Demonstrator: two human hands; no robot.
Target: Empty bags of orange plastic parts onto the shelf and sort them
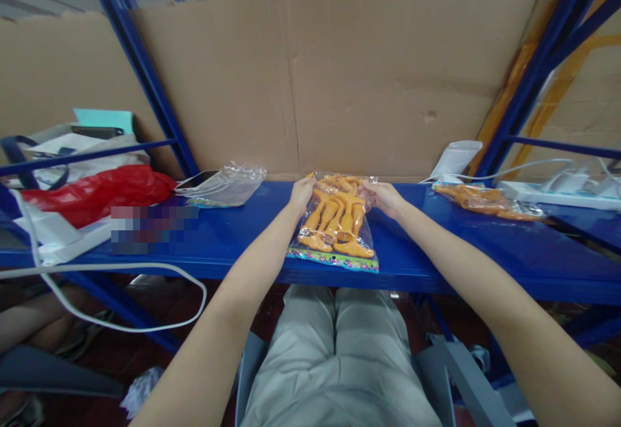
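A clear plastic bag (334,220) filled with orange rubbery figures lies on the blue shelf top (412,246) in front of me. Its colourful printed strip faces my lap. My left hand (303,194) grips the bag's far left corner, fingers closed around the plastic. At the far right corner, my right hand (383,197) holds the bag's edge, its fingertips partly hidden by the glossy film. A second bag of orange figures (485,200) rests to the right, apart from my hands. Flat clear bags (237,184) lie to the left.
Cardboard sheets (359,77) stand behind the shelf between blue metal posts (145,71). On the left are a red plastic bag (107,187), a phone (198,181) and a white power strip (77,242) with a hanging cable (130,330). Another power strip (567,194) sits right.
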